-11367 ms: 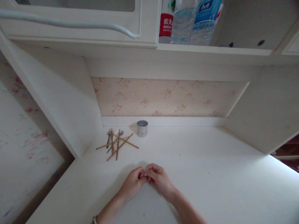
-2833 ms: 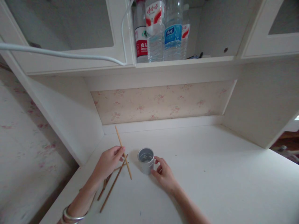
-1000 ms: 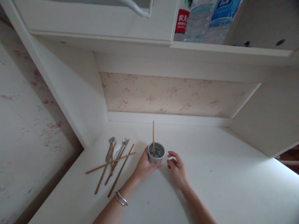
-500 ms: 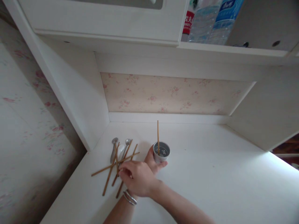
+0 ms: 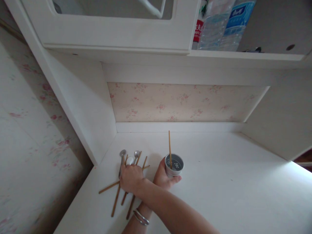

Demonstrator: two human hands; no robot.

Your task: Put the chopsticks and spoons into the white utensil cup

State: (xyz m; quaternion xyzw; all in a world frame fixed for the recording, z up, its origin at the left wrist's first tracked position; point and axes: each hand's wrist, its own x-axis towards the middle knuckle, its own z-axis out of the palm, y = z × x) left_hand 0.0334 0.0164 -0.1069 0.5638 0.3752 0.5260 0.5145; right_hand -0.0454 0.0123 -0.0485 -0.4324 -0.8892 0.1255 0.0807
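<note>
My left hand [image 5: 162, 176] is wrapped round a small grey-white utensil holder [image 5: 175, 173] with holes in its bottom. One wooden chopstick [image 5: 170, 146] stands in it, tilted slightly. Crossing over my left wrist, my right hand [image 5: 132, 179] lies on the pile to the left, fingers curled down; what they grip is hidden beneath the hand. Around it are several loose wooden chopsticks [image 5: 115, 201], crossed over each other. A metal spoon [image 5: 123, 152], a white spoon [image 5: 130, 160] and another metal spoon [image 5: 136, 153] lie at the pile's far side, handles partly covered.
Everything rests on a white desktop [image 5: 219, 195]. A white side panel [image 5: 80, 107] rises at the left, and a cabinet [image 5: 117, 35] overhangs the back. Plastic bottles [image 5: 214, 29] stand on the open upper shelf. Floral wallpaper [image 5: 170, 104] covers the back wall.
My right hand has moved left and away from me, down onto the chopsticks and spoons. My left hand still holds the utensil holder. The view has shifted slightly.
</note>
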